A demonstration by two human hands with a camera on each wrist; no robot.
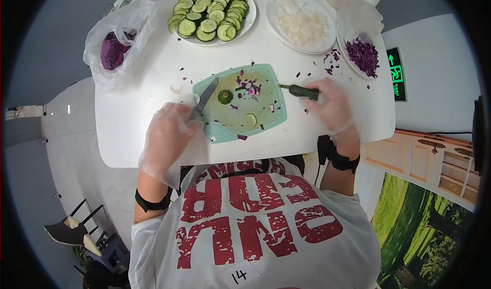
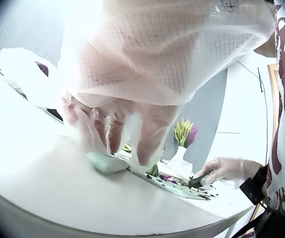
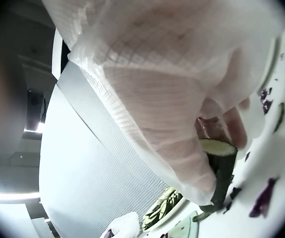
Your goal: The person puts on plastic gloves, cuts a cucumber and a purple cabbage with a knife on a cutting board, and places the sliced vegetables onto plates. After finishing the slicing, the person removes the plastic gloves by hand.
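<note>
My gloved left hand [image 1: 169,133] holds the grey handle of a knife [image 1: 207,95], its blade slanting over the left edge of the pale green cutting board [image 1: 279,102]. In the left wrist view the fingers hide the knife. Right of the board, my gloved right hand [image 1: 332,105] pinches a cucumber end [image 1: 303,91] with its stem pointing toward the board. Its pale cut face shows in the right wrist view, where thumb and fingers grip the cucumber end [image 3: 222,171]. On the board lie another small cucumber end [image 1: 224,97], a thin slice [image 1: 250,120] and purple cabbage scraps [image 1: 252,89].
Behind the board stands a plate of cucumber slices [image 1: 207,15]. A plate of pale shreds [image 1: 302,28] and one of shredded purple cabbage [image 1: 362,56] are at the back right. A plastic bag [image 1: 135,23] with purple cabbage lies at the left. Scraps dot the white table [image 1: 128,135].
</note>
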